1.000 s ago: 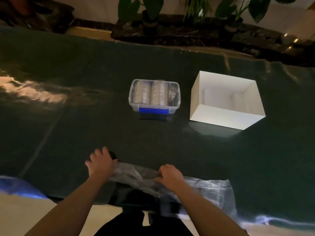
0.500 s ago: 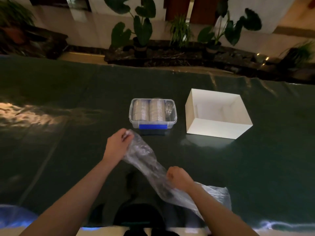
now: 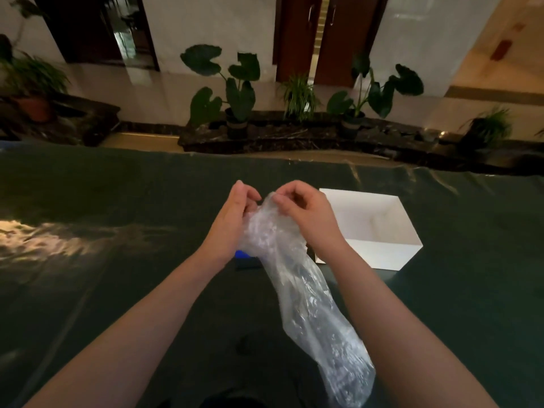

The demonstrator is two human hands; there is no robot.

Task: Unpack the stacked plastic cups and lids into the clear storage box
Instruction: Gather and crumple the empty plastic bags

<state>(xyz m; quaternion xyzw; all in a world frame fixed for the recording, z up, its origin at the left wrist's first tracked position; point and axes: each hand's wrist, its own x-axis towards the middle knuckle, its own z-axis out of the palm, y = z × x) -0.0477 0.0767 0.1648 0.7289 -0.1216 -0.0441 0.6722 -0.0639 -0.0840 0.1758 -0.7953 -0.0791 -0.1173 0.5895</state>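
Clear plastic sleeve bag (image 3: 306,293) is held up in the air over the middle of the table (image 3: 88,290), top end bunched between both hands, tail hanging down toward the near edge. It looks limp and crumpled, thin film; I can't make out any cups or lids inside it, so my read is it's emptied packaging or close to it.

Left hand (image 3: 235,219) is closed, pinching the bag's top from the left. Right hand (image 3: 306,213) is closed, fingers curled on the same bunched top from the right. Hands nearly touching each other.

Clear storage box (image 3: 242,254) is almost fully hidden behind the hands and bag; only a blue bit at its front shows. Contents can't be checked from here, so progress is a guess: likely late stage, wrapper being wadded up or opened.

White open box (image 3: 382,254) sits just right of it, toward the far edge, looks empty inside.
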